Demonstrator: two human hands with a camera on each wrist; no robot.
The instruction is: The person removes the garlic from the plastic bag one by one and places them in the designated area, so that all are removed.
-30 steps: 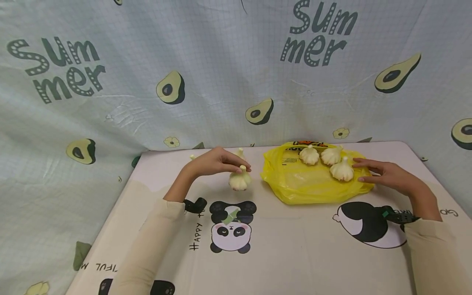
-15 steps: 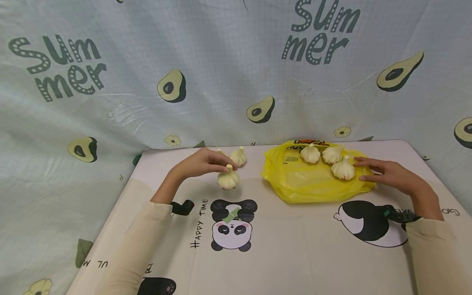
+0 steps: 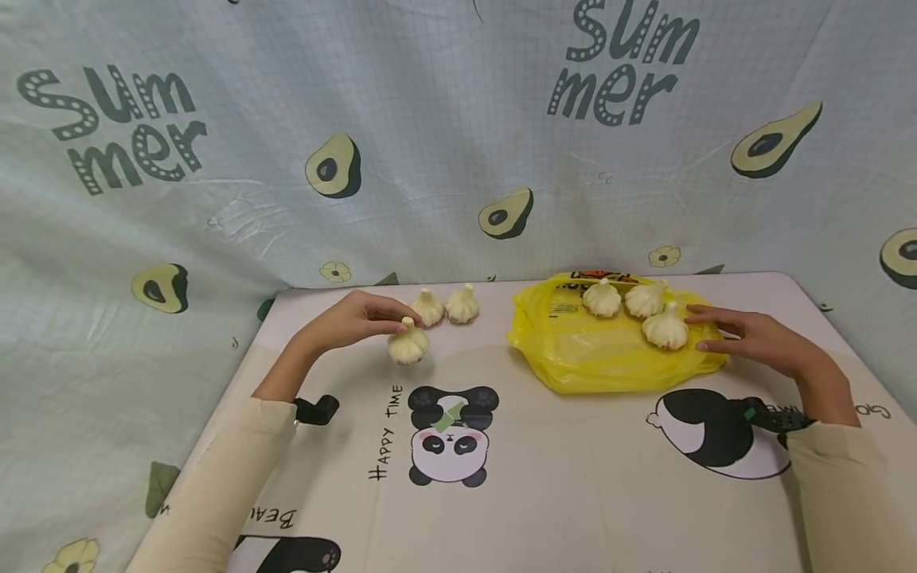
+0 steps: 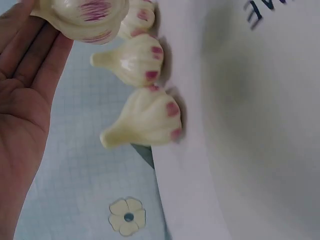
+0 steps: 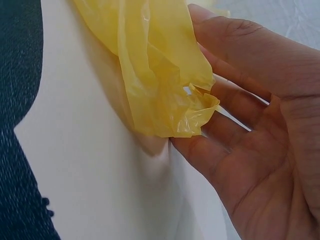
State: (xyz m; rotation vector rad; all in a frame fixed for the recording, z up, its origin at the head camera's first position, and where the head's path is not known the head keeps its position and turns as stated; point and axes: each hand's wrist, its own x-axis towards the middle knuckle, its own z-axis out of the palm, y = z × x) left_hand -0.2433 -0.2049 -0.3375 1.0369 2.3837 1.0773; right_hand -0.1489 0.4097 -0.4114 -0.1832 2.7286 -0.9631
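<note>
My left hand (image 3: 358, 320) holds a garlic bulb (image 3: 408, 344) by its stem above the table, thumb and fingers pinching it. In the left wrist view, that purple-streaked bulb (image 4: 92, 17) hangs at the top edge, and other bulbs stand in a row beyond it. Two of them, a left bulb (image 3: 427, 309) and a right bulb (image 3: 462, 304), show in the head view; another is hidden behind the hand. At the right end of a yellow plastic bag (image 3: 587, 362), my right hand (image 3: 759, 341) rests with relaxed fingers touching the crumpled edge (image 5: 170, 110).
Several garlic bulbs lie on the bag: one bulb (image 3: 602, 298) at its back, another bulb (image 3: 645, 300) beside it, and a front bulb (image 3: 665, 328) near my right fingertips. The table (image 3: 544, 461) has printed pandas. A patterned curtain (image 3: 415, 119) hangs behind its back edge.
My left hand has moved left with the garlic bulb, uncovering the two standing bulbs behind it. My right hand has stayed at the bag.
</note>
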